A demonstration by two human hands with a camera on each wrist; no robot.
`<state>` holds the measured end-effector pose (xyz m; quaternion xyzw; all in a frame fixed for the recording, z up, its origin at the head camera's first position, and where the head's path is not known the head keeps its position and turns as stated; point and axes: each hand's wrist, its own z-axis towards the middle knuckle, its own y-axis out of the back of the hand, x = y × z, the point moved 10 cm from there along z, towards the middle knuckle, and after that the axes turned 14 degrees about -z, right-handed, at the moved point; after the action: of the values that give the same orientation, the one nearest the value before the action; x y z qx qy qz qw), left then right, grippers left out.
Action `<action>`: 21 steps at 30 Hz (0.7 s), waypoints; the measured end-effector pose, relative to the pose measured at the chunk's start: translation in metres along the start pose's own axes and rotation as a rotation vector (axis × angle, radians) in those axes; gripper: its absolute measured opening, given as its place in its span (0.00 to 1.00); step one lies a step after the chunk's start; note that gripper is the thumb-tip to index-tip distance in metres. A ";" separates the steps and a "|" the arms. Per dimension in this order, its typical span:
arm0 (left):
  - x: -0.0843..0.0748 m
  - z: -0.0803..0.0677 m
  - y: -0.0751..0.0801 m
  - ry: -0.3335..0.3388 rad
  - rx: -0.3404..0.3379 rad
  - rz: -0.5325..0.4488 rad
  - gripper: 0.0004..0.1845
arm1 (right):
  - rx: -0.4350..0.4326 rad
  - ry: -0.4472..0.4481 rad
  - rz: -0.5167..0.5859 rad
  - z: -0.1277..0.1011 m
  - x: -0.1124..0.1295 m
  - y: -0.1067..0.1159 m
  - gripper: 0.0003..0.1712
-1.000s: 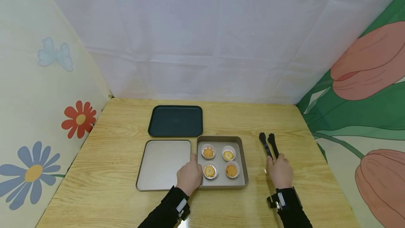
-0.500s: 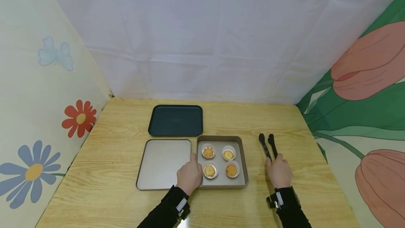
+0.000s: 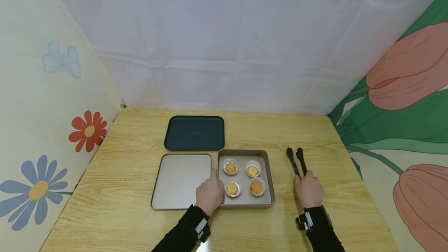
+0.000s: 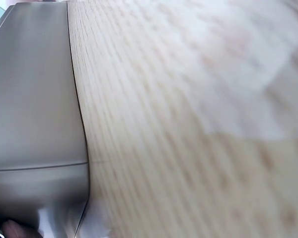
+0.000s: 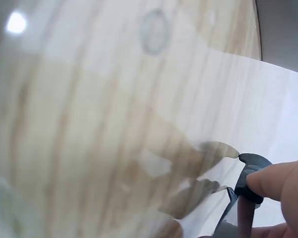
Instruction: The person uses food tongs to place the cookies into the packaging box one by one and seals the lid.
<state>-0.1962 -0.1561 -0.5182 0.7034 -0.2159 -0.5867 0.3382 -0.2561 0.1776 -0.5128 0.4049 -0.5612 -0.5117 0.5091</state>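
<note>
Woodgrain table (image 3: pixel 140 221) — hands on metal pan (image 3: pixel 269 201), black tongs (image 3: pixel 296 160).

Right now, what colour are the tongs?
The tongs are black, clearest in the head view, under the right hand.

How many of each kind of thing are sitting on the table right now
Cupcakes: 4
Metal baking trays: 2
Dark green tray: 1
Black tongs: 1
Total: 8

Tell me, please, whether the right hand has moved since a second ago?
Barely. The right hand has edged slightly left along the table, still on the black tongs, judged against the muffin tray.
</note>
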 end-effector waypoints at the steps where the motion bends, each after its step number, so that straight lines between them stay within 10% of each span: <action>1: 0.000 0.000 0.000 -0.001 -0.001 0.000 0.20 | -0.009 0.000 -0.001 0.000 0.000 0.001 0.22; 21: 0.000 0.000 0.000 -0.016 -0.011 0.004 0.20 | -0.065 -0.002 -0.022 -0.001 0.000 0.003 0.22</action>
<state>-0.1960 -0.1561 -0.5185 0.6962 -0.2169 -0.5929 0.3416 -0.2549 0.1777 -0.5097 0.3937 -0.5402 -0.5358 0.5159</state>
